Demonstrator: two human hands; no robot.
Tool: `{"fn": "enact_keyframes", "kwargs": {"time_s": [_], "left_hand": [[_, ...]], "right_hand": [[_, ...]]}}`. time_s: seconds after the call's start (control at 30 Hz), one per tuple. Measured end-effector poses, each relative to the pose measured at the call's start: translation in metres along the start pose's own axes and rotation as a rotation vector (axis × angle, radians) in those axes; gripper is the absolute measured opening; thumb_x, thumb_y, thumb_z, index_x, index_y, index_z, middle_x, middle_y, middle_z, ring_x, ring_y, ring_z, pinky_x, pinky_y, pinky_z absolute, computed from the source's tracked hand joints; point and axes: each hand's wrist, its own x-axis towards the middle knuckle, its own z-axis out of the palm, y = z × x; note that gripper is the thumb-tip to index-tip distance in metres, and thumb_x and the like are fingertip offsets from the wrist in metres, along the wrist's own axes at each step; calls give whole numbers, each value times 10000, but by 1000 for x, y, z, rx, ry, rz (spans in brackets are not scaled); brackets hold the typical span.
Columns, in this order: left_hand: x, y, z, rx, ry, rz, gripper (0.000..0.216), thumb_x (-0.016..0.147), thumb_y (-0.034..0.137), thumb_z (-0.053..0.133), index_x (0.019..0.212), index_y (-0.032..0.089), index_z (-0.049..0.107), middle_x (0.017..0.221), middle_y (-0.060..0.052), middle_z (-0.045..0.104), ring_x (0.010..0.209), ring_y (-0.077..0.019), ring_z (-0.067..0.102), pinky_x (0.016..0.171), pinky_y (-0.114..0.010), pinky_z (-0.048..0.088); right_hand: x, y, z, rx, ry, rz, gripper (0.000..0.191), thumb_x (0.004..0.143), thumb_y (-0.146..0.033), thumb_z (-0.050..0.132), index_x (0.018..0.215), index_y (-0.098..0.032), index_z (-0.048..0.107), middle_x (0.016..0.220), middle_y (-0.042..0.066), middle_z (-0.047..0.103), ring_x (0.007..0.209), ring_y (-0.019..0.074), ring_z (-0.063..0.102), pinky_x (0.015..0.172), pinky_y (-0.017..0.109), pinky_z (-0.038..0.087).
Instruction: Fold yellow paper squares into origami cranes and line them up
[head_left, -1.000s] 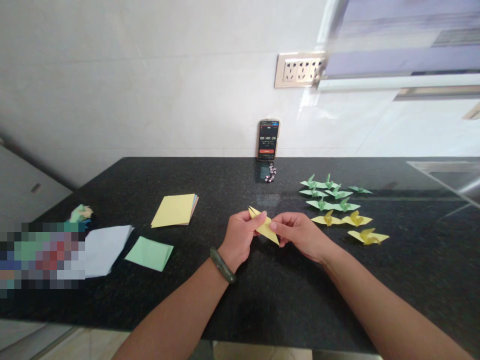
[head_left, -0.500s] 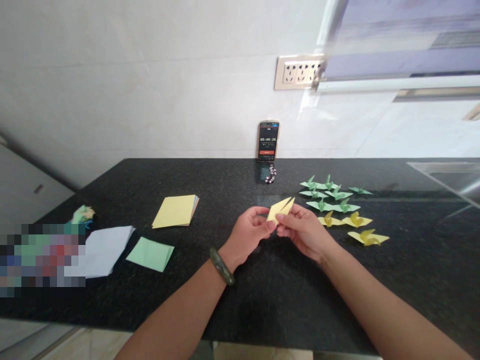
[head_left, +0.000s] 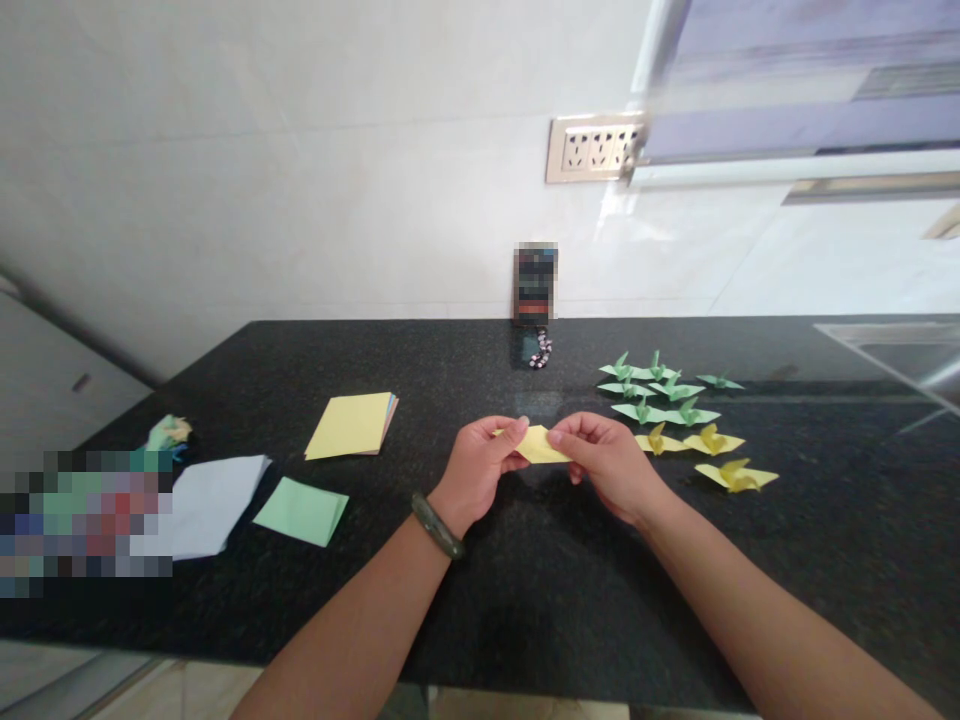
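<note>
Paper (head_left: 538,446), yellow, folded.
Left hand (head_left: 478,462) and right hand (head_left: 606,460), each closed, are pinching its opposite ends above dark table (head_left: 435,370).

We see a black, speckled bench (head_left: 517,625). On it there lie a paper stack (head_left: 349,425), white sheets (head_left: 214,505), green paper (head_left: 296,510), green cranes (head_left: 643,412) and three yellow cranes (head_left: 738,478); behind stands a phone (head_left: 535,285).

Head view: above counter (head_left: 517,570), facing wall (head_left: 300,210), tilted down.
</note>
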Motion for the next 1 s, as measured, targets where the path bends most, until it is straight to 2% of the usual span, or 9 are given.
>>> {"fn": "enact_keyframes", "kwargs": {"time_s": [0.1,0.17,0.23,0.33,0.43,0.67,1.0], "left_hand": [[-1,-3,1,-172,-66,-28,348,628,328,730,896,134,622,773,-36,650,666,-116,604,606,-230,478],[-1,-5,1,-199,-119,-45,365,634,280,730,951,145,610,826,-45,656,688,-120,611,633,-239,480],[-1,-7,1,-157,-141,-43,306,664,254,706,926,121,620,817,-56,655,685,-119,609,656,-248,482],[0,-7,1,-72,-59,5,198,705,266,665,804,98,631,755,-47,642,668,-106,592,653,-234,480],[0,-4,1,3,-12,83,192,732,306,632,736,116,602,689,-17,620,641,-106,581,633,-241,484],[-2,1,0,164,-119,75,207,747,330,600,714,131,555,630,-5,587,543,-104,545,532,-236,457],[0,-3,-3,72,-175,47,212,761,344,585,730,134,574,644,-17,613,554,-123,577,545,-267,484]], "right_hand": [[-3,4,8,91,25,-3,267,675,-386,672,675,-153,540,448,-61,498,357,47,416,369,169,337],[-4,7,13,172,75,1,278,674,-392,674,696,-165,515,465,-60,520,371,57,455,387,171,372],[-6,9,16,223,107,5,282,669,-389,683,715,-174,506,508,-55,546,409,66,490,411,177,410],[-7,8,16,190,82,-1,259,671,-378,688,705,-170,538,582,-41,561,486,70,511,448,178,440],[-8,6,13,112,28,-9,250,692,-388,671,680,-153,585,614,-18,572,539,78,518,477,182,451],[-4,6,4,85,-32,-24,250,684,-388,688,751,-148,659,585,-5,605,520,79,529,497,201,459],[-5,7,3,104,-130,-6,239,700,-380,681,766,-151,675,600,5,626,541,80,550,522,202,462]]}}
